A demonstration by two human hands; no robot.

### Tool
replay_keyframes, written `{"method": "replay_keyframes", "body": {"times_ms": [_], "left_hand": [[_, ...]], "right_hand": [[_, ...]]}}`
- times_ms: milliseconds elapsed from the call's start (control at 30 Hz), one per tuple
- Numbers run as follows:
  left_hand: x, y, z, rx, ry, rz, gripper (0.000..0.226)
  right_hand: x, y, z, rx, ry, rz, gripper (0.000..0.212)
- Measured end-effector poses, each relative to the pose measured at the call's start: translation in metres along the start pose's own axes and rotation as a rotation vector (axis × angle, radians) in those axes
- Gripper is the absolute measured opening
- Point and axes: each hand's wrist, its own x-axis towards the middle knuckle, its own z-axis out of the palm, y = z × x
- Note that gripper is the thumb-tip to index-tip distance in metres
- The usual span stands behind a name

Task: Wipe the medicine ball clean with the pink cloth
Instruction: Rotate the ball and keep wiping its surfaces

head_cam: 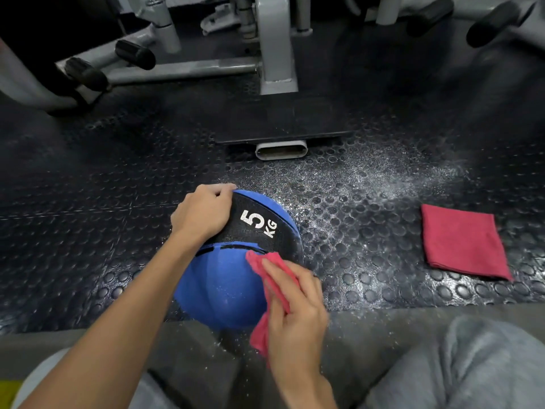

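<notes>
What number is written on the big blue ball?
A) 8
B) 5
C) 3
B: the medicine ball has 5 KG printed on it in white letters.

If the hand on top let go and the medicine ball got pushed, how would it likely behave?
Probably heavy for its size: the medicine ball is marked 5 KG. Being round, it could roll on the studded floor, likely why the left hand grips its top. Its matte surface looks grippy, not slippery.
</notes>
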Motion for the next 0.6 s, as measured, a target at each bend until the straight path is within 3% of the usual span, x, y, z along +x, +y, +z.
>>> {"method": "replay_keyframes", "body": {"times_ms": [300, 467, 533, 600], "left_hand": [[-0.005, -0.003, -0.001, -0.044, 0.03, 0.021, 0.034], [0.007, -0.001, 0.003, -0.051, 0.02, -0.048, 0.033], [0.01, 0.0, 0.002, -0.049, 0.006, -0.054, 0.033], [0.016, -0.002, 0.001, 0.003, -0.046, -0.016, 0.034]], "right_hand": [[0.112, 0.036, 0.017, -0.056, -0.156, 0.344, 0.023], [0.014, -0.001, 0.006, -0.048, -0.012, -0.053, 0.031], [0.0, -0.004, 0.01, -0.021, -0.018, -0.099, 0.027], [0.023, 0.004, 0.017, 0.053, 0.015, -0.011, 0.022]]}}
